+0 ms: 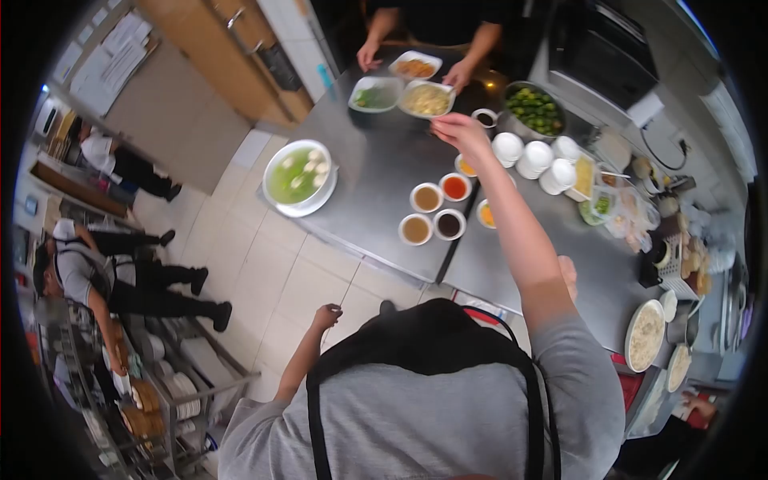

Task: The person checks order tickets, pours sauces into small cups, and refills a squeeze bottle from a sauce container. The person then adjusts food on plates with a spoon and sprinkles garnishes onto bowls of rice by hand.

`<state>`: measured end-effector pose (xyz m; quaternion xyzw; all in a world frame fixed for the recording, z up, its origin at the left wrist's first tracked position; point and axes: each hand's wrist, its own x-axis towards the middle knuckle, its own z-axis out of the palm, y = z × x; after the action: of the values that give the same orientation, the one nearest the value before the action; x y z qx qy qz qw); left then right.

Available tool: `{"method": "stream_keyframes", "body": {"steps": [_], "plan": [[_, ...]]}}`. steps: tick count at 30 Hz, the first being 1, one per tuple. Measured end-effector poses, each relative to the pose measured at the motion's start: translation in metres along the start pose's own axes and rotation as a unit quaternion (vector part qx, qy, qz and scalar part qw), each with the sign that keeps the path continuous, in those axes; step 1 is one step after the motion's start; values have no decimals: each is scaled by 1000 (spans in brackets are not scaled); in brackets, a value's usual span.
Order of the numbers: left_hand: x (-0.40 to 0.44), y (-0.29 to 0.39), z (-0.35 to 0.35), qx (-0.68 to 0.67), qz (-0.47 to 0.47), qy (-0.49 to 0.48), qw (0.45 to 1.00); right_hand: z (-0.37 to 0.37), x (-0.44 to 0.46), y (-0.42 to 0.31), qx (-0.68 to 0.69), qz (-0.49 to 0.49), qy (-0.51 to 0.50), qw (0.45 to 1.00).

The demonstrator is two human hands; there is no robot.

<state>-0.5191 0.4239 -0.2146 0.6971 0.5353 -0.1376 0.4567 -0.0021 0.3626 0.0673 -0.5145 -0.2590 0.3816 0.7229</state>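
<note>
My right hand reaches across the steel table, fingers pinched together just below a white bowl of pale shredded food. What sits in the pinch, if anything, is too small to make out. Below the forearm stand several small cups of sauce, among them a red sauce cup and a dark sauce cup. My left hand hangs low over the floor beside my body, fingers loosely bent, with nothing visible in it. Nearest to it is the table's front edge.
Across the table, a co-worker's hand touches the pale-food bowl. Beside it are a tray of greens and an orange-food tray. A soup bowl stands at the left corner. Stacked white cups line the right.
</note>
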Motion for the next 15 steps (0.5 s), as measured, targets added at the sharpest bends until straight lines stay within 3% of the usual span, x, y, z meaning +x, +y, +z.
{"method": "stream_keyframes", "body": {"steps": [3, 6, 7, 9, 13, 15], "plan": [[-18, -44, -12, -63, -14, 11, 998, 108, 47, 40, -45, 4, -80, 996], [-26, -110, -15, -133, -64, 8, 989, 186, 90, 93, -221, -21, -108, 969], [-36, -121, -20, -132, -70, 4, 989, 198, 110, 123, -454, -198, -169, 852], [-54, -134, -32, -48, -50, 1, 998, 235, 100, 130, -553, -168, -86, 812], [-66, -141, -52, -16, -84, 1, 996, 268, 77, 116, -592, -58, -93, 798], [-18, -194, -55, -21, 119, -3, 993, 270, 70, 113, -651, -20, -117, 750]]}}
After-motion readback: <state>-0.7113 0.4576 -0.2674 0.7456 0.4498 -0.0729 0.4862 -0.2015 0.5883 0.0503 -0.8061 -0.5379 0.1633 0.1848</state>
